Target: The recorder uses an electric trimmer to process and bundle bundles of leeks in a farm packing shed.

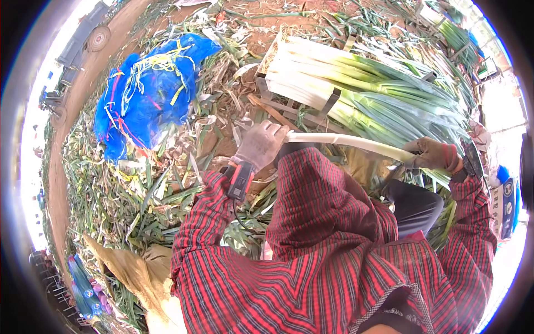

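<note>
My gloved left hand (261, 143) is closed on the white root end of a long leek (345, 141), with a black and red device strapped at that wrist. My gloved right hand (431, 156) is closed around the same leek farther right, near where it turns green. The leek lies roughly crosswise over my lap. Just beyond it, a large stack of leeks (356, 78) rests on a low rack (334, 101), white ends to the left.
A crumpled blue plastic sheet (147, 94) with yellow and red ties lies at left on strewn leaf trimmings (128, 206). A tan sheet (150, 273) is at lower left. More leek bundles (450, 30) are at back right. A dirt path (61, 161) runs along the far left.
</note>
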Motion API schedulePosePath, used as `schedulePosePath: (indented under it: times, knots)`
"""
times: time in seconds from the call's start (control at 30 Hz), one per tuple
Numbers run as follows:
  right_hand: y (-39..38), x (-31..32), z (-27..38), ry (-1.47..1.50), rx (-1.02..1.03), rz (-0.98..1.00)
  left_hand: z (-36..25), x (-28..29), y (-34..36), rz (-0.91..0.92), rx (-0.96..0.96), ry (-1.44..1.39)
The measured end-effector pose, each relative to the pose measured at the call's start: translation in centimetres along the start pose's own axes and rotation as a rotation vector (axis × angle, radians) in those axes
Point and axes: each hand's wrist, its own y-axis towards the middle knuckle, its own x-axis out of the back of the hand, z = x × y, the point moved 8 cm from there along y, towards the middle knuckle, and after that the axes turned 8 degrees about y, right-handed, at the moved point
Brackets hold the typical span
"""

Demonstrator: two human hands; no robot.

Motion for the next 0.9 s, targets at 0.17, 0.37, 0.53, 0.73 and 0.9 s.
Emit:
schedulePosePath:
  times: [0.17, 0.37, 0.53, 0.73, 0.9]
  knots:
    - [-0.2, 0.4, -0.4, 0.041, 0.012, -0.064, -0.2, -0.1, 0.9, 0.107, -0.012, 0.05]
    - [-0.9, 0.3, 1.5, -0.316, 0.262, -0.299, 2.5, -1.9, 1.3, 0.239, 0.167, -0.042]
    - [-2.5, -1.4, 2.6, -0.941, 0.314, -0.636, 7.1, -5.8, 0.1, 0.531, 0.277, 0.043]
    - [-3.1, -1.4, 3.2, -1.05, 0.441, -0.778, 10.2, -7.8, -4.9, 0.526, 0.749, -0.94]
    - [-2.7, -1.7, 3.9, -1.161, 0.492, -0.816, 9.5, -7.3, -4.5, 0.341, 0.754, -0.724]
